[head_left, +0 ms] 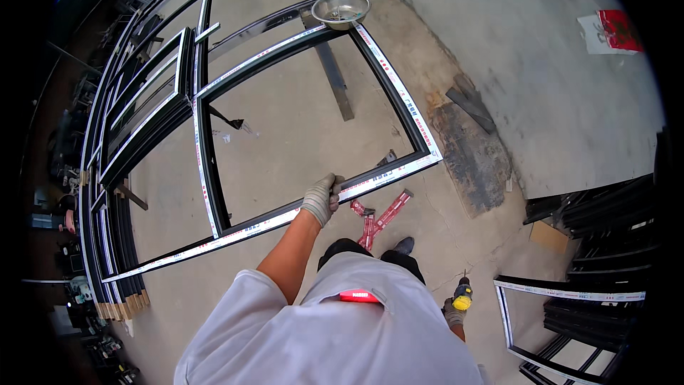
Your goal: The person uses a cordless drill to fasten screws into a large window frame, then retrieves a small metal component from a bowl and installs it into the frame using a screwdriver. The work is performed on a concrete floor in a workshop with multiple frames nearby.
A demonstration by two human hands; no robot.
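Observation:
My left hand, in a pale work glove, is wrapped round the near bar of a large black window frame covered with white printed protective film. My right hand, gloved too, hangs low at my right side, away from the frame. It grips a yellow and black cordless drill with a thin bit pointing forward. A shallow metal bowl rests on the frame's far right part, with small things inside that I cannot make out.
Red printed strips lie on the concrete floor near my feet. A smaller film-covered frame and stacked black profiles are at the right. A dark board lies by the grey wall. More frames are piled at the left.

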